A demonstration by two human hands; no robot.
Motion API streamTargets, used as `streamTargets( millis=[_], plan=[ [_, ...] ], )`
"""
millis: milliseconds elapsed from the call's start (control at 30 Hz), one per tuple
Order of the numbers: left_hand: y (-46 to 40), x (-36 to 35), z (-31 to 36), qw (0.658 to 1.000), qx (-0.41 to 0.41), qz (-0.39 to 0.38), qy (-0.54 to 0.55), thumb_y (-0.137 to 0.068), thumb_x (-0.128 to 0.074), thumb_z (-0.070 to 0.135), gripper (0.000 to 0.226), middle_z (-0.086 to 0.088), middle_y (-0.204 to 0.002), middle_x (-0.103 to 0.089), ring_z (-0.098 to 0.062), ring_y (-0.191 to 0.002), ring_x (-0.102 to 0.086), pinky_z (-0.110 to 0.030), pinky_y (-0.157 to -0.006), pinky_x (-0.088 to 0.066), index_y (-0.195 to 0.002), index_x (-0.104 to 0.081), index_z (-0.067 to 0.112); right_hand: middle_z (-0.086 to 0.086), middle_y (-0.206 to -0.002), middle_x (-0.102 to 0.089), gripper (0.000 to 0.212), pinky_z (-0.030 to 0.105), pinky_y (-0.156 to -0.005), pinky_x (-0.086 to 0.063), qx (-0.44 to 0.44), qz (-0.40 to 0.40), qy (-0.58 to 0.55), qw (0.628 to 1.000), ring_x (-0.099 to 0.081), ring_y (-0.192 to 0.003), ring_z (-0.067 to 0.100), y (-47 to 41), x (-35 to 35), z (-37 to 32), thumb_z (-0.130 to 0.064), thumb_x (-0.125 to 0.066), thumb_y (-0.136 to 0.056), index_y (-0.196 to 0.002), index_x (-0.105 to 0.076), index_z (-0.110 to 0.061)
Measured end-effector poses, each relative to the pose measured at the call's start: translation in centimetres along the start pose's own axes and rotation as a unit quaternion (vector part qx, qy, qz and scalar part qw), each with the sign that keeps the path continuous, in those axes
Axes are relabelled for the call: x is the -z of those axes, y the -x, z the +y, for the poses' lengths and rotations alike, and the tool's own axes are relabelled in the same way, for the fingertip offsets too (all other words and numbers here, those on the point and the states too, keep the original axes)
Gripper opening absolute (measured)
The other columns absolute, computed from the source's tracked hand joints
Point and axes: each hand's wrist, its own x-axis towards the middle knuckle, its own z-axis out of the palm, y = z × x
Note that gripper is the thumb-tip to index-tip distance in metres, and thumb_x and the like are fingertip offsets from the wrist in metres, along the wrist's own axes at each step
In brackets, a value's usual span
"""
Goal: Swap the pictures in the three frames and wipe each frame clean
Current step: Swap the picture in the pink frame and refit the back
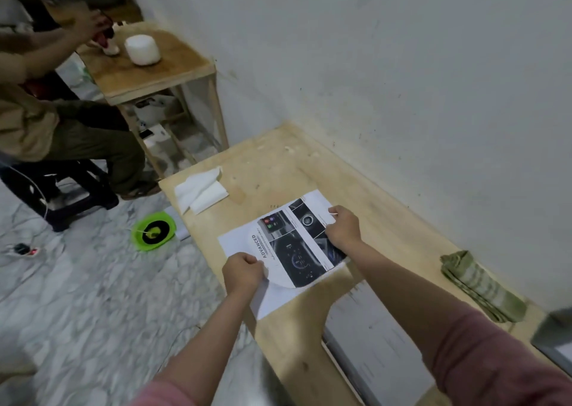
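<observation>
Head camera looking forward and down.
It is facing the wooden table [309,337] closely, wall behind, floor at left.

Light wooden tabletop [309,164], set in the corner against a white wall; surface scuffed and marked.

Lying directly on it:
- White folded paper towel [200,192], at the far left corner.
- White printed sheet with dark car-dashboard photographs and the word "ADVANCED" [288,244], mid-table, a second plain white sheet showing beneath its near edge.
- Folded green striped cloth [483,285], at the right edge beside the wall.
- Pale grey flat panel [380,337], near side, partly hidden by an arm.
- Grey object [554,334], right margin, cut off; kind unclear.
</observation>
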Motion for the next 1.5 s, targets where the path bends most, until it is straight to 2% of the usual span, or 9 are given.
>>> streamTargets(
  millis=[100, 233, 333, 533, 733, 900, 1033, 1333, 1500],
  plan=[
    [-0.7, -0.6, 0.2, 0.999, -0.018, 0.002, -0.051, -0.076, -0.062, 0.000, 0.007, 0.003, -0.065, -0.054, -0.016, -0.067, -0.049, -0.014, -0.049, -0.033, -0.070, -0.061, 0.003, 0.012, -0.130, -0.049, 0.051, 0.023, -0.077, -0.041, 0.007, -0.026, 0.048, 0.998, -0.054, -0.106, 0.023, -1.3, -0.5, 0.4, 0.006, -0.054, -0.078, -0.127, -0.052, -0.006],
    [-1.3, -1.3, 0.2, 0.994, -0.032, -0.004, -0.100, -0.072, -0.055, -0.002, 0.005, -0.006, -0.071, -0.058, -0.021, -0.067, -0.052, -0.022, -0.046, -0.033, -0.070, -0.059, 0.001, 0.013, -0.127, -0.044, 0.050, 0.042, -0.091, -0.045, 0.023, -0.049, 0.158, 0.986, -0.042, -0.121, 0.031, -2.1, -0.8, 1.7, -0.002, -0.055, -0.080, -0.130, -0.051, -0.010],
    [-1.1, -1.7, 0.3, 0.992, -0.036, 0.002, -0.120, -0.074, -0.053, 0.000, 0.009, -0.008, -0.074, -0.055, -0.025, -0.070, -0.051, -0.026, -0.049, -0.031, -0.068, -0.050, 0.006, 0.012, -0.127, -0.042, 0.046, 0.039, -0.088, -0.043, 0.037, -0.041, 0.197, 0.979, -0.039, -0.119, 0.029, -1.9, -0.6, 2.3, -0.009, -0.056, -0.083, -0.129, -0.050, -0.012],
    [1.2, -2.5, 0.0, 0.987, -0.089, 0.017, -0.134, -0.082, -0.060, 0.018, 0.018, -0.011, -0.098, -0.060, -0.028, -0.086, -0.057, -0.030, -0.065, -0.040, -0.094, -0.058, 0.005, 0.012, -0.126, -0.046, 0.041, 0.037, -0.089, -0.040, 0.043, -0.011, 0.194, 0.980, -0.041, -0.118, 0.030, -0.3, 2.7, 4.3, -0.021, -0.057, -0.085, -0.125, -0.053, -0.010],
    [8.0, -4.4, 0.3, 0.980, -0.107, -0.076, -0.151, -0.080, -0.064, 0.030, 0.034, -0.008, -0.110, -0.051, -0.026, -0.095, -0.056, -0.033, -0.078, -0.047, -0.106, -0.055, 0.010, 0.009, -0.123, -0.053, 0.043, 0.038, -0.089, -0.046, -0.028, -0.021, 0.208, 0.978, -0.050, -0.113, 0.030, 4.0, 7.6, 9.0, -0.026, -0.061, -0.082, -0.122, -0.054, -0.013],
    [12.2, -6.2, -0.9, 0.939, -0.089, -0.194, -0.270, -0.066, -0.076, 0.051, 0.062, -0.006, -0.115, -0.043, -0.027, -0.108, -0.051, -0.037, -0.081, -0.048, -0.106, -0.047, 0.015, 0.007, -0.120, -0.050, 0.049, 0.036, -0.081, -0.045, -0.053, -0.046, 0.281, 0.957, -0.050, -0.108, 0.029, 8.2, 10.3, 12.4, -0.042, -0.064, -0.079, -0.118, -0.053, -0.015],
    [13.9, -7.1, -1.4, 0.922, -0.088, -0.197, -0.322, -0.063, -0.081, 0.043, 0.067, -0.007, -0.121, -0.039, -0.029, -0.109, -0.050, -0.037, -0.084, -0.048, -0.113, -0.045, 0.015, 0.007, -0.118, -0.039, 0.058, 0.037, -0.081, -0.043, -0.076, -0.087, 0.340, 0.933, -0.045, -0.106, 0.029, 10.7, 11.1, 14.0, -0.053, -0.070, -0.071, -0.109, -0.049, -0.015],
    [14.4, -7.9, -1.1, 0.931, -0.069, -0.209, -0.292, -0.065, -0.075, 0.015, 0.057, -0.010, -0.117, -0.050, -0.027, -0.098, -0.058, -0.034, -0.075, -0.051, -0.113, -0.045, 0.010, 0.009, -0.114, -0.042, 0.056, 0.035, -0.075, -0.040, -0.092, -0.063, 0.265, 0.958, -0.043, -0.107, 0.028, 11.5, 10.1, 14.9, -0.036, -0.077, -0.072, -0.109, -0.044, -0.011],
    [14.5, -8.1, -1.1, 0.925, -0.067, -0.189, -0.324, -0.066, -0.077, 0.016, 0.063, -0.009, -0.121, -0.044, -0.028, -0.111, -0.049, -0.034, -0.080, -0.047, -0.120, -0.043, 0.012, 0.000, -0.088, -0.047, 0.046, 0.029, -0.055, -0.030, -0.088, -0.065, 0.217, 0.970, -0.046, -0.081, 0.021, 11.3, 10.3, 14.9, -0.028, -0.081, -0.065, -0.085, -0.041, -0.016]
  ],
)
